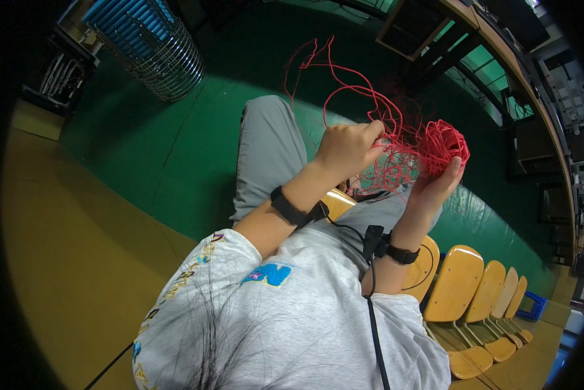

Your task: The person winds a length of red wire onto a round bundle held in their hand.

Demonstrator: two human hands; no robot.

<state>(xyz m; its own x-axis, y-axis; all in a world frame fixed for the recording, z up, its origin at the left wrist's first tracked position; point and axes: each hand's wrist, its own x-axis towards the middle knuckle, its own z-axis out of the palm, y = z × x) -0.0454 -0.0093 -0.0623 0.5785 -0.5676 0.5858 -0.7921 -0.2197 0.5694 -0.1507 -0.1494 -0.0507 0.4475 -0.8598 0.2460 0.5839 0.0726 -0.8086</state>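
Observation:
A ball of red cord (442,144) rests in my right hand (437,185), whose fingers curl round its underside and near edge. My left hand (347,148) is closed in a pinch on strands of the same cord, a little left of the ball. Between the two hands hangs a loose tangle of thin red strands (396,166). Longer loops (368,84) rise beyond my left hand, and their loose ends trail to the far left. Both hands are over my lap, with my grey trouser leg (269,143) beneath. The left fingertips are partly hidden by the strands.
A row of wooden chairs (457,276) runs off to the right. Stacked blue-seated metal stools (168,71) stand on the green floor (142,175) at the far left. A long table (509,52) lines the far right. Black straps and a cable (374,312) cross my wrists and shirt.

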